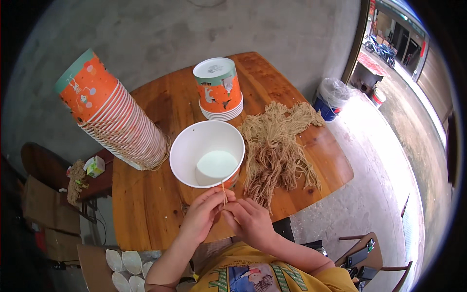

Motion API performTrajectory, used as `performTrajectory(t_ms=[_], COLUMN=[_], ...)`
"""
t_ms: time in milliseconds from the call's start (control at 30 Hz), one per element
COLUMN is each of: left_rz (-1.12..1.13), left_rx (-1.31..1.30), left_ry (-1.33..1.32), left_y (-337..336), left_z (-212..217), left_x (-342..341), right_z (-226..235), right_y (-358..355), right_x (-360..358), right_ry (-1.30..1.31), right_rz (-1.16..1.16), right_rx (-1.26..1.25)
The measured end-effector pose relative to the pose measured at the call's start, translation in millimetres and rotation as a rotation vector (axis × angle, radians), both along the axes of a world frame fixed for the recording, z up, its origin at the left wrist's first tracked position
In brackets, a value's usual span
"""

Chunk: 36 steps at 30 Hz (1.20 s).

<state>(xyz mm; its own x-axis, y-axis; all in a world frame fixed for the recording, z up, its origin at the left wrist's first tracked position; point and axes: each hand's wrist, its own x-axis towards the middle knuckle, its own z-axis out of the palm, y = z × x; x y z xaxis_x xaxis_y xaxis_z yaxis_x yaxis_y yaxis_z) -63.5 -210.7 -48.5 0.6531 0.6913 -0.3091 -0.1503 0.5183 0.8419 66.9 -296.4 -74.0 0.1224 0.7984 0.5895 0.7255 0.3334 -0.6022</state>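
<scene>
A white-lined paper bucket [181, 155] stands open-side up near the table's front, its orange outer wall showing low on the right. Just in front of its rim, my left hand [206, 214] and my right hand [249, 221] meet, fingertips pinched together. Between them is a thin beige string [224, 191], one end sticking up close to the rim. My fingers hide the rest of it. To the right lies a loose heap of beige strings [277, 151], its strands trailing toward the front edge.
A tall, leaning stack of paper buckets [119, 114], with strings hanging about it, is at the left. A shorter upside-down stack [218, 90] stands behind. A blue bucket with a plastic liner [332, 100] is on the floor. A chair [362, 258] holds dark objects at lower right.
</scene>
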Motion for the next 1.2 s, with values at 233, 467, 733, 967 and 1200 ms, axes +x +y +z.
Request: performTrajectory(t_ms=[233,467,733,967,1200], left_rz=[0.084,0.212,0.121,0.324,0.347], left_rx=[-0.003,-0.008,-0.065,-0.071,-0.027], left_ry=[-0.049,-0.041,-0.005,-0.038,-0.002], left_y=[-3.6,9.6,14.5,19.1,32.1], left_z=[-5.4,-1.0,4.5,-0.1,-2.2], left_x=[3.1,6.3,-0.7,4.6,7.5], right_z=[0.5,-9.9,-11.3,-11.9,-13.6], right_y=[-3.4,-0.6,6.6,11.1,16.1], right_x=[1.3,-2.8,-3.7,-0.6,-2.9], right_ry=[-0.081,-0.188,-0.174,-0.178,-0.217], right_rz=[0.042,0.120,0.116,0.168,0.129], right_rx=[-0.023,0.026,0.064,0.039,0.000])
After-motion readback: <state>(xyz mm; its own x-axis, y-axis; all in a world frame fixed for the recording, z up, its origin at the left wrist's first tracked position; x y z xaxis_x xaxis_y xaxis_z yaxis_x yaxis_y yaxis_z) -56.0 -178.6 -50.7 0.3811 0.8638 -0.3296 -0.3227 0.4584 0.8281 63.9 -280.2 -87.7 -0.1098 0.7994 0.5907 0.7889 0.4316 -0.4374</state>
